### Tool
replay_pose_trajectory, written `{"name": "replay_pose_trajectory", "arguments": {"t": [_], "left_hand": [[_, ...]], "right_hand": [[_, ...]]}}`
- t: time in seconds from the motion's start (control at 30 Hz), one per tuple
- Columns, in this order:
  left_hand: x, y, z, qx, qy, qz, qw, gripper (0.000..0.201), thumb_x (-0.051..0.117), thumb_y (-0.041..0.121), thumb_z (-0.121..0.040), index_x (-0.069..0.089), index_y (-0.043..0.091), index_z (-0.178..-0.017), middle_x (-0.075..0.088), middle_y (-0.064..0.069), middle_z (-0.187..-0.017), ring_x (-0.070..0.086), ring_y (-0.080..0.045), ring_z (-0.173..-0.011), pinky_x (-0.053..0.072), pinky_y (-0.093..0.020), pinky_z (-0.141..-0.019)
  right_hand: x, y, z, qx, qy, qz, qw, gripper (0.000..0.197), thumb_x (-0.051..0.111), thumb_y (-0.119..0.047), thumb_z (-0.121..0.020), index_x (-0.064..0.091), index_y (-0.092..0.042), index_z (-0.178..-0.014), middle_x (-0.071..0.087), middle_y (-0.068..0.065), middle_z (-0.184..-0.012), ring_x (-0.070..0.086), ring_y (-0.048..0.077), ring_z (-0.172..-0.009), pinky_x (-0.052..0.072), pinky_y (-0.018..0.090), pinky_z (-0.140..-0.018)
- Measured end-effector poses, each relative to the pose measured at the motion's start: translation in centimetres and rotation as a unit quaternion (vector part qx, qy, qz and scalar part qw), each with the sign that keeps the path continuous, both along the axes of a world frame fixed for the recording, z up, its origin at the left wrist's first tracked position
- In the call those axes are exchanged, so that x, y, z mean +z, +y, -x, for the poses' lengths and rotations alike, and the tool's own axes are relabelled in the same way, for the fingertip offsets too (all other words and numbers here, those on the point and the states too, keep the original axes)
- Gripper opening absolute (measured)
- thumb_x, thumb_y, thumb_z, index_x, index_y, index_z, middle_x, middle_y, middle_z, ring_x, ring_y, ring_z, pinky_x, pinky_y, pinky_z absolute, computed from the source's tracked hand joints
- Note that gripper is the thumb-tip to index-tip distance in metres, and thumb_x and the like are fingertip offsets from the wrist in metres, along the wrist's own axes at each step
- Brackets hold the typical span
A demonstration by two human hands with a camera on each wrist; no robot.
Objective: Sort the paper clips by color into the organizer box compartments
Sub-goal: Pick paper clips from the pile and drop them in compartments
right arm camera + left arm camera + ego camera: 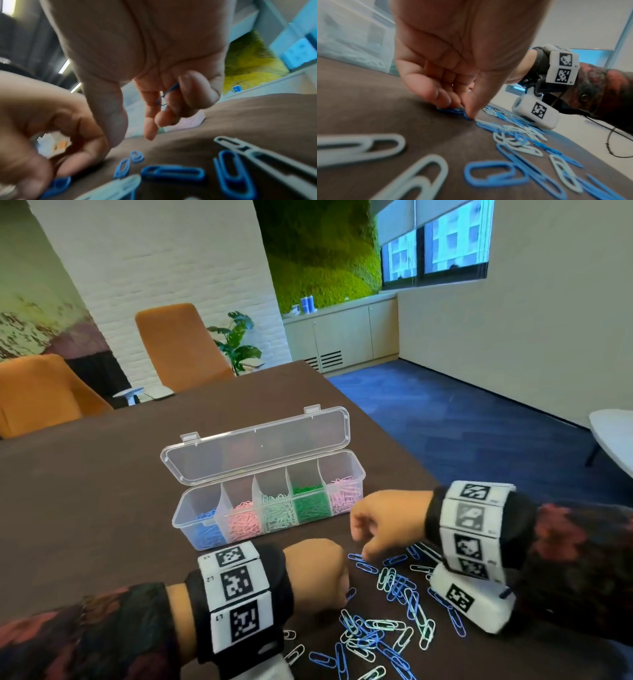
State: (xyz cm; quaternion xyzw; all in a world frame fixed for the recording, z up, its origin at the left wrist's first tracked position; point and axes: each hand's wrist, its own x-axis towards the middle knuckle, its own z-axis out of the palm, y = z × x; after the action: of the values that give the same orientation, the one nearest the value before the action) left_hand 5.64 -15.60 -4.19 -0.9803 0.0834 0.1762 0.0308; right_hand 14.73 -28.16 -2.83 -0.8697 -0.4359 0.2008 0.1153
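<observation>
Left hand [453, 70] pinches dark blue plastic paper clips [453, 110] off the brown tabletop [102, 491]. Right hand [154, 67] has one blue clip [167, 93] curled in its fingers. Pick blues only; drop them in the clear organizer box [270, 508], centre frame, leftmost compartment.

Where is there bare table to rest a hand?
Bare tabletop lies left of the organizer box and beyond its open lid. It is crowded in front of the box: loose paper clips spread between the left hand and right hand.
</observation>
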Motion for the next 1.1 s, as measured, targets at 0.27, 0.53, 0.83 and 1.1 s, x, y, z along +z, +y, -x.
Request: {"name": "replay_pose_trajectory", "arguments": {"t": [0.27,0.53,0.83,1.1], "left_hand": [[-0.1,1.5,0.8,0.035,-0.034,0.050,0.998,0.021,0.062,0.023,-0.086,0.056,0.014,-0.104,0.054,0.006,-0.082,0.056,-0.022,-0.099,0.035,-0.024,-0.074],[-0.2,1.4,0.7,-0.021,-0.015,-0.018,1.000,0.023,0.051,0.020,-0.091,0.064,0.003,-0.099,0.064,-0.016,-0.104,0.057,-0.031,-0.097,0.041,-0.034,-0.080],[-0.4,3.1,1.6,0.072,0.049,0.233,0.969,0.014,0.054,0.006,-0.088,0.059,0.010,-0.101,0.052,0.006,-0.072,0.053,0.001,-0.056,0.039,-0.009,-0.058],[0.6,4.5,1.6,0.318,0.204,0.703,0.603,0.008,0.049,0.006,-0.065,0.057,0.008,-0.067,0.055,-0.011,-0.068,0.061,-0.022,-0.056,0.052,-0.026,-0.050]], "right_hand": [[-0.7,2.4,1.4,0.085,-0.095,0.132,0.983,0.014,0.059,-0.021,-0.090,0.064,-0.008,-0.092,0.050,0.002,-0.071,0.047,0.017,-0.075,0.035,0.023,-0.056],[-1.1,1.7,2.0,0.104,-0.113,0.076,0.985,0.031,0.059,-0.008,-0.084,0.040,-0.021,-0.063,0.042,-0.007,-0.065,0.039,0.010,-0.061,0.026,0.015,-0.051],[-0.1,0.2,0.5,-0.045,0.139,-0.046,0.988,0.026,0.045,-0.001,-0.090,0.061,-0.011,-0.109,0.045,-0.005,-0.067,0.039,0.005,-0.052,0.034,0.011,-0.046],[0.0,-3.3,-1.6,-0.252,0.550,-0.324,0.727,0.016,0.036,-0.004,-0.082,0.048,-0.003,-0.071,0.048,0.012,-0.066,0.048,0.019,-0.046,0.031,0.018,-0.032]]}}
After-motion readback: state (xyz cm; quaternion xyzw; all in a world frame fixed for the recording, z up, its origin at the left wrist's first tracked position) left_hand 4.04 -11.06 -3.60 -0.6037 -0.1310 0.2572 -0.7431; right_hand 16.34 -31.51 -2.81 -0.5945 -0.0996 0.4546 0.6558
